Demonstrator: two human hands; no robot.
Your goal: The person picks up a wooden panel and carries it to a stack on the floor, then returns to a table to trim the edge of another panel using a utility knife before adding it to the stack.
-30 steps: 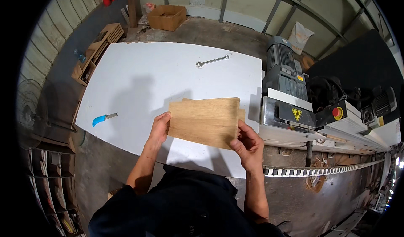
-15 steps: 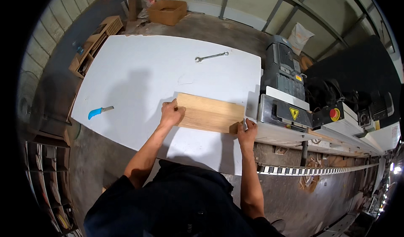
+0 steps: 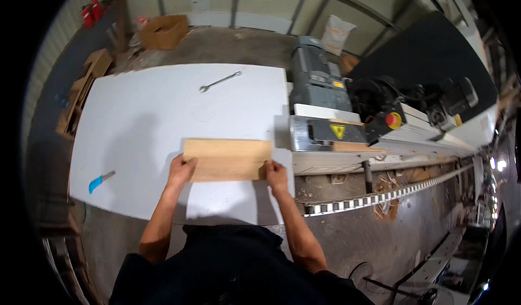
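Observation:
A rectangular wooden board (image 3: 228,158) lies flat on the white table (image 3: 163,115), close to its right edge. My left hand (image 3: 180,169) grips the board's near left corner. My right hand (image 3: 275,175) holds its near right corner. Both forearms come up from the lower edge. The board's right end points toward the grey machine (image 3: 325,126) beside the table.
A wrench (image 3: 220,81) lies at the far side of the table and a blue-handled tool (image 3: 99,181) near its left edge. The machine has a red button (image 3: 393,119) and a long rail running right. A cardboard box (image 3: 164,31) stands on the floor beyond.
The board was held tilted up in front of me; it has come down flat on the table and shifted right, with both hands still on its ends.

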